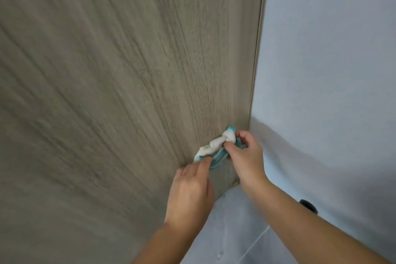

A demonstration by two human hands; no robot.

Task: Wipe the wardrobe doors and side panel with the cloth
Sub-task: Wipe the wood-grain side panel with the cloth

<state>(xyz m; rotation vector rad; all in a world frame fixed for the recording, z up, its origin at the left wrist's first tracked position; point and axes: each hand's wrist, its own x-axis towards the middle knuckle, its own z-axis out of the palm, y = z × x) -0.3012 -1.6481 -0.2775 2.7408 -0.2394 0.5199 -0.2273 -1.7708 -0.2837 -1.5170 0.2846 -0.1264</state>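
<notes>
Cloth (pixel 216 147) bunched white and teal between both grips, I see right hand (pixel 246 156) curled round its upper end, left hand (pixel 190 195) pinching its lower end, wardrobe panel (pixel 128 70) just behind the grip, pale wall (pixel 332 70) right of it.

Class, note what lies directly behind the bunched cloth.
The wood-grain wardrobe panel, near the wall. The cloth, held by the left hand and right hand, hides the patch beneath.
</notes>
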